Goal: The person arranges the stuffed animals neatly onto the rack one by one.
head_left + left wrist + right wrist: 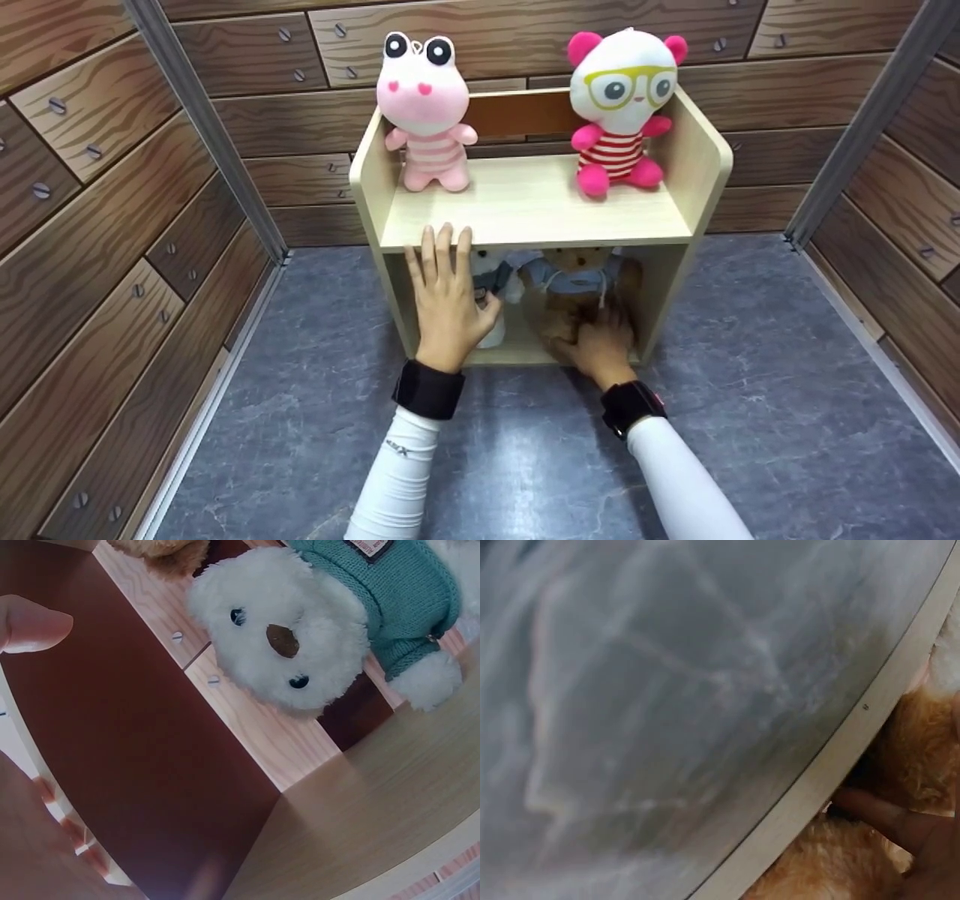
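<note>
A cream wooden shelf unit (540, 202) stands ahead, with a brown teddy bear (574, 296) in a blue top sitting inside its lower compartment. My right hand (604, 345) holds the bear low down, at its legs; the fingers are partly lost in shadow and blur. In the right wrist view, one digit lies between two patches of the bear's brown fur (922, 754). The flat of my left hand (448, 307) rests at the front edge of the upper board, fingers straight. Behind it is a white plush bear (285, 634) in a green sweater, partly hidden in the head view.
A pink plush with big eyes (424, 112) sits on the upper shelf at left, and a pink-and-white panda plush (622, 112) at right. Wood-patterned panels (277, 135) enclose the back and sides. The floor (300, 405) is grey, marble-patterned.
</note>
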`<action>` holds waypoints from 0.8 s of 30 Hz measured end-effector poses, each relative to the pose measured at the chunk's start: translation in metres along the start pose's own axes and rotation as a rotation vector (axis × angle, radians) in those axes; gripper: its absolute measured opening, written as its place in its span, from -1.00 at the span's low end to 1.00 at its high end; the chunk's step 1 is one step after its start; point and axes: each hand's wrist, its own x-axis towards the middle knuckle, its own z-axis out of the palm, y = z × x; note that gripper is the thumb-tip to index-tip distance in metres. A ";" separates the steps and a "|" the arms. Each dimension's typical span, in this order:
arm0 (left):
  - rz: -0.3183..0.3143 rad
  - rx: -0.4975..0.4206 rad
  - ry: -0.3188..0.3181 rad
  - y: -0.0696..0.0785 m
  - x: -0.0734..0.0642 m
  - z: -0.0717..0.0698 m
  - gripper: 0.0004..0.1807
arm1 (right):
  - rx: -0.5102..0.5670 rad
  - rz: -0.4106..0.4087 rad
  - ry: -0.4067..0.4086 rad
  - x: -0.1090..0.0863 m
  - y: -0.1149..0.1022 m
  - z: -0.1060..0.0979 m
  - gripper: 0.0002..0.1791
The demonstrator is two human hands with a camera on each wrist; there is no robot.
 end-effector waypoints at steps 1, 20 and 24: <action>0.000 0.001 0.000 0.000 0.000 0.000 0.03 | 0.005 0.008 -0.022 0.000 0.000 -0.002 -0.03; -0.002 -0.010 -0.017 0.001 0.000 -0.001 0.04 | -0.020 -0.020 -0.028 -0.008 -0.004 -0.015 0.15; -0.003 -0.010 -0.009 0.001 0.000 0.000 0.04 | -0.090 0.029 0.075 -0.016 -0.017 -0.013 0.05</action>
